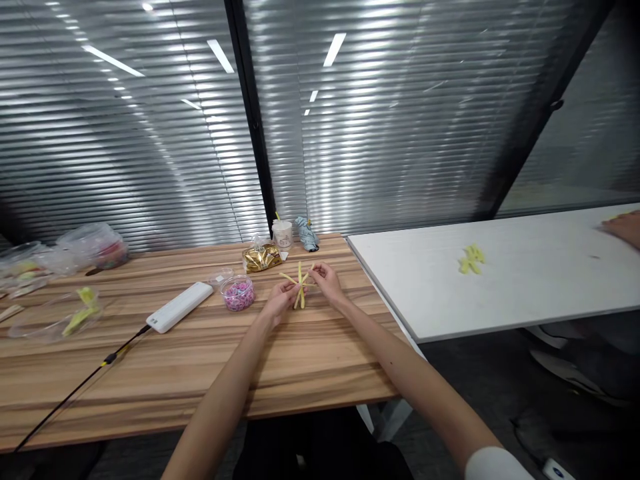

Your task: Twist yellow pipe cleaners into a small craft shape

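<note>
Both my hands meet over the far middle of the wooden table (210,360). My left hand (279,301) is closed in a pinch on the left side of a bundle of yellow sticks (300,293) crossed like a star. My right hand (325,280) pinches the same bundle from the right. The sticks fan out between my fingertips, just above the tabletop.
A small clear tub of pink and purple bands (238,293) stands left of my hands, beside a white power bank (179,307) with a black cable. Gold packet (261,257), white cup (283,233), plastic bags (95,245) lie farther back. Another person's hand (623,228) rests on the white table (500,293), near yellow pieces (471,259).
</note>
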`<action>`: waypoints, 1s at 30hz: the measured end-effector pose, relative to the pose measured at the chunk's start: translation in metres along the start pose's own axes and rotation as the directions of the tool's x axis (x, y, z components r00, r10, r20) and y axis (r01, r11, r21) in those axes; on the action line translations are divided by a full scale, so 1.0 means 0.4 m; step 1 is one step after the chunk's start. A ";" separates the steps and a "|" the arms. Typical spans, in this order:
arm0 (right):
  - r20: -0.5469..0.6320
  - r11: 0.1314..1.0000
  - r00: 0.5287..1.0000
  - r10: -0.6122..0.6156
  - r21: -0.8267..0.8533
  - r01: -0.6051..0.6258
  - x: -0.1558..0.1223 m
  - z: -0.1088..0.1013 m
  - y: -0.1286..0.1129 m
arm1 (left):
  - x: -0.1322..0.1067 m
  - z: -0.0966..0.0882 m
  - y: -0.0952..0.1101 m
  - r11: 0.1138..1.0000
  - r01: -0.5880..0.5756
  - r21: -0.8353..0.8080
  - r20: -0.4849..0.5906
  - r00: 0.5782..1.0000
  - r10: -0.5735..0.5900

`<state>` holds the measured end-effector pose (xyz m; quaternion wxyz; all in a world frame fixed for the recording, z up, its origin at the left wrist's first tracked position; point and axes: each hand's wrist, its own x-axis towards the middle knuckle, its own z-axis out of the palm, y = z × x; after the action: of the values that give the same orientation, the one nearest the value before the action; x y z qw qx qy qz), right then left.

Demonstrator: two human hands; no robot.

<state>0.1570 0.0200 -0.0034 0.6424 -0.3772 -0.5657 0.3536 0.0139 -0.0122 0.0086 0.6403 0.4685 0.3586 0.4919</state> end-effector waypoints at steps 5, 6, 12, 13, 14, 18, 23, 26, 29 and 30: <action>-0.021 0.999 0.999 0.042 -0.004 -0.043 -0.001 -0.004 -0.003 | 0.002 -0.003 0.005 0.995 -0.049 -0.084 -0.100 0.994 0.041; -0.017 0.999 0.999 0.049 -0.003 -0.049 -0.001 -0.004 -0.003 | 0.003 -0.006 0.005 0.993 -0.056 -0.102 -0.115 0.992 0.044; 0.108 0.999 0.994 0.007 0.035 -0.011 -0.005 -0.006 -0.012 | 0.016 -0.019 -0.003 0.982 -0.090 -0.167 -0.160 0.985 0.063; 0.127 0.999 0.992 -0.002 0.039 -0.003 -0.006 -0.005 -0.013 | 0.018 -0.020 -0.003 0.981 -0.091 -0.169 -0.168 0.984 0.062; 0.140 0.999 0.990 -0.009 0.040 0.004 -0.007 -0.005 -0.014 | 0.019 -0.021 -0.004 0.981 -0.089 -0.171 -0.175 0.983 0.058; 0.119 0.999 0.993 0.006 0.047 -0.011 -0.007 -0.005 -0.011 | 0.019 -0.019 -0.004 0.985 -0.062 -0.164 -0.176 0.984 0.033; -0.017 0.997 0.998 0.063 0.053 -0.062 -0.001 -0.004 0.008 | 0.009 -0.009 0.000 0.992 0.002 -0.127 -0.089 0.996 -0.014; -0.066 0.994 0.993 0.100 0.058 -0.096 0.004 -0.003 0.021 | 0.004 -0.005 0.003 0.994 0.016 -0.111 -0.049 0.999 -0.021; -0.059 0.979 0.983 0.173 0.115 -0.166 0.003 -0.002 0.024 | 0.004 -0.006 0.005 0.990 -0.011 -0.139 -0.077 0.997 0.000; -0.031 0.969 0.978 0.208 0.146 -0.202 0.001 -0.001 0.022 | 0.005 -0.007 0.006 0.987 -0.025 -0.161 -0.092 0.996 0.010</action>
<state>0.1572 0.0244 -0.0109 0.6405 -0.3949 -0.4822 0.4487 0.0112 -0.0093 0.0099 0.6550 0.3951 0.3422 0.5457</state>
